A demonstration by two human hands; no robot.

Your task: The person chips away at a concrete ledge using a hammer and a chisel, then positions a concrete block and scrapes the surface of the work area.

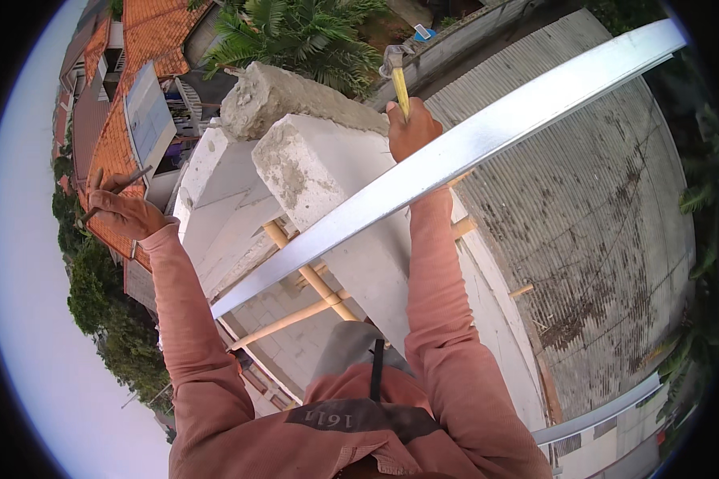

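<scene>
My left hand (pixel 132 211) is raised at left, its fingers closed on thin dark rods (pixel 128 182), too small to identify surely. My right hand (pixel 414 132) grips the yellow handle (pixel 400 94) of a claw hammer, held head up beyond a long silver metal beam (pixel 527 112). The beam runs diagonally over my right wrist, hiding part of it, down toward the left. Beneath it are a white block wall (pixel 303 160) with rough mortar along its top and a second, rougher concrete-topped section (pixel 284 92) behind.
Bamboo poles (pixel 295 315) cross below, between the walls. A weathered corrugated roof (pixel 583 215) spreads out lower at right, with another metal beam (pixel 599 411) near the bottom right. Orange tiled roofs (pixel 152 36), palms (pixel 264 36) and trees lie beyond the high wall edge.
</scene>
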